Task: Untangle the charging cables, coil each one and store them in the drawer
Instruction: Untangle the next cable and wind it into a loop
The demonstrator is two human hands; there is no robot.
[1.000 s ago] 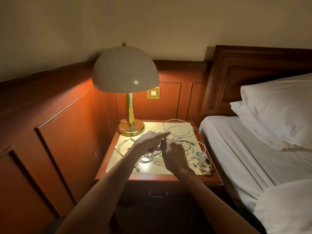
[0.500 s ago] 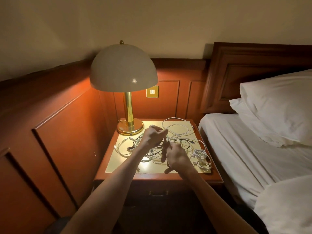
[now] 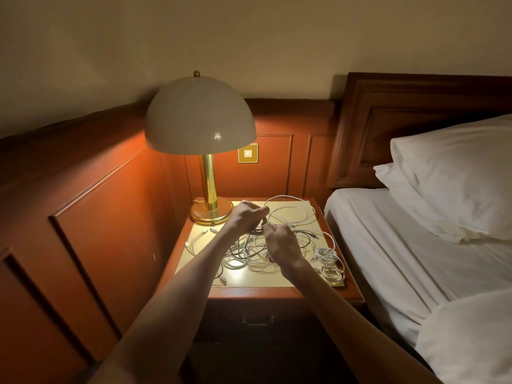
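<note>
A tangle of white and black charging cables (image 3: pixel 249 256) lies spread over the wooden nightstand (image 3: pixel 277 293). My left hand (image 3: pixel 245 217) is raised above the pile, fingers curled round a dark cable (image 3: pixel 259 231) that loops down between the hands. My right hand (image 3: pixel 279 243) is just below and right of it, pinching the same dark cable. A small white coiled cable (image 3: pixel 325 253) lies at the nightstand's right side. The drawer (image 3: pixel 257 320) under the top is closed, its handle in shadow.
A brass lamp (image 3: pixel 210 209) with a dome shade stands at the nightstand's back left. Loose white plug ends (image 3: pixel 203 232) lie left of the pile. A bed (image 3: pixel 415 259) with white pillows adjoins on the right. Wood panelling runs along the left.
Both hands have risen a little above the pile and drawn the dark cable up with them. The left hand has shifted towards the lamp. The pile on the top looks the same.
</note>
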